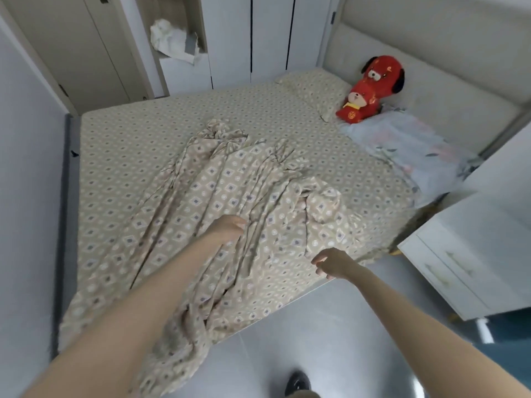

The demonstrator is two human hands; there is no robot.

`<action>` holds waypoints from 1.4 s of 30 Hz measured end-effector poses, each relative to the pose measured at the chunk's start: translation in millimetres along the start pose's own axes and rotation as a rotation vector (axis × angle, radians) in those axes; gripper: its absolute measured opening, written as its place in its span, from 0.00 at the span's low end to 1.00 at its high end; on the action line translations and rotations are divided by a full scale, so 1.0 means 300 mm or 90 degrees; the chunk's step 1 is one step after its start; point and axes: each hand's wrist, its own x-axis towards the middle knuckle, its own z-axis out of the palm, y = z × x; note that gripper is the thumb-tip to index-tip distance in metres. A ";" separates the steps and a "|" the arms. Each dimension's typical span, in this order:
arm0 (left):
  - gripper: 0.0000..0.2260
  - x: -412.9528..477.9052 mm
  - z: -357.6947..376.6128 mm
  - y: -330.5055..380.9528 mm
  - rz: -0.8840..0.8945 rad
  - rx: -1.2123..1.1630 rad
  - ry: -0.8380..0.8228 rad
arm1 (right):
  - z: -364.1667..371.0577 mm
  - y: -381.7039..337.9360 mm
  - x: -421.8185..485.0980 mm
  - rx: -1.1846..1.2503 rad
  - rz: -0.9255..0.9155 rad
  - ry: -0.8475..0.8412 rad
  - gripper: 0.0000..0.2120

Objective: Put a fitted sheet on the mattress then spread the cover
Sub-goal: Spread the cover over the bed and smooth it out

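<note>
A beige fitted sheet [129,145] with a small diamond print covers the mattress. On top of it lies the cover [230,191] in a matching, larger print, bunched in long folds across the middle, with one end hanging off the near edge toward the floor. My left hand [228,226] reaches over the cover's folds with relaxed fingers and holds nothing. My right hand [333,262] hovers at the bed's near edge, fingers loosely spread, gripping nothing.
A patterned pillow [313,87], two red plush toys [370,87] and a pale floral blanket [413,147] lie by the headboard. A white nightstand [465,254] stands at the right. Wardrobe doors [253,38] are behind the bed. My shoe [297,383] is on the grey floor.
</note>
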 end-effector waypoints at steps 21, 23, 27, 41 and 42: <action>0.17 0.850 0.552 0.521 -0.310 -0.482 -0.003 | -0.829 0.512 0.813 -0.061 0.020 -0.054 0.14; 0.17 0.906 0.589 0.539 -0.348 -0.516 0.019 | -0.884 0.516 0.894 -0.075 0.011 -0.070 0.13; 0.17 0.987 0.660 0.562 -0.421 -0.565 0.061 | -0.947 0.521 1.080 -0.116 -0.011 -0.105 0.11; 0.22 1.255 1.030 0.529 -0.530 -0.641 0.210 | -0.827 0.637 1.661 -0.234 -0.091 -0.248 0.08; 0.23 1.287 1.071 0.529 -0.536 -0.633 0.224 | -0.812 0.673 1.704 -0.243 -0.087 -0.251 0.08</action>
